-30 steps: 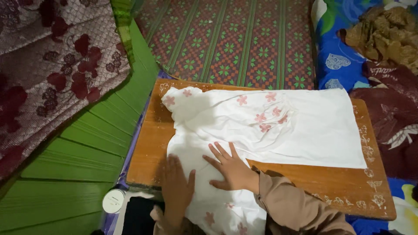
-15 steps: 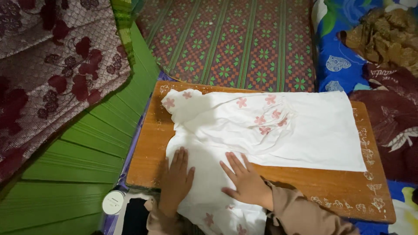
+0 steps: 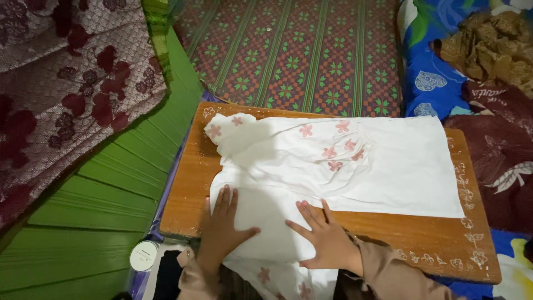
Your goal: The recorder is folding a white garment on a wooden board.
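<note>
One white garment (image 3: 333,161) lies spread across one low wooden worktop (image 3: 422,239); its lower part hangs over the near edge toward the person. Two hands rest on it, both flat and with nothing grasped: the left hand (image 3: 222,225) presses the cloth near the left near corner, fingers together and thumb pointing to the right; the right hand (image 3: 325,236) lies just beside it to the right, fingers spread, partly on the cloth and partly on the bare wood. The two hands are near each other but do not touch. On the garment I count about seven pink flowers on the top part (two at the left upper corner, five near the middle), and at least two more on the part that hangs down. Both sleeves of the person are light brown. Beside the worktop, at the lower left, stands one small round white object (image 3: 144,255); I cannot tell what it is. Behind the worktop lies one patterned mat (image 3: 294,50) in red and green; at the left one dark red flowered fabric (image 3: 66,89) over green boards (image 3: 111,194); at the right one blue printed cloth (image 3: 433,78).
</note>
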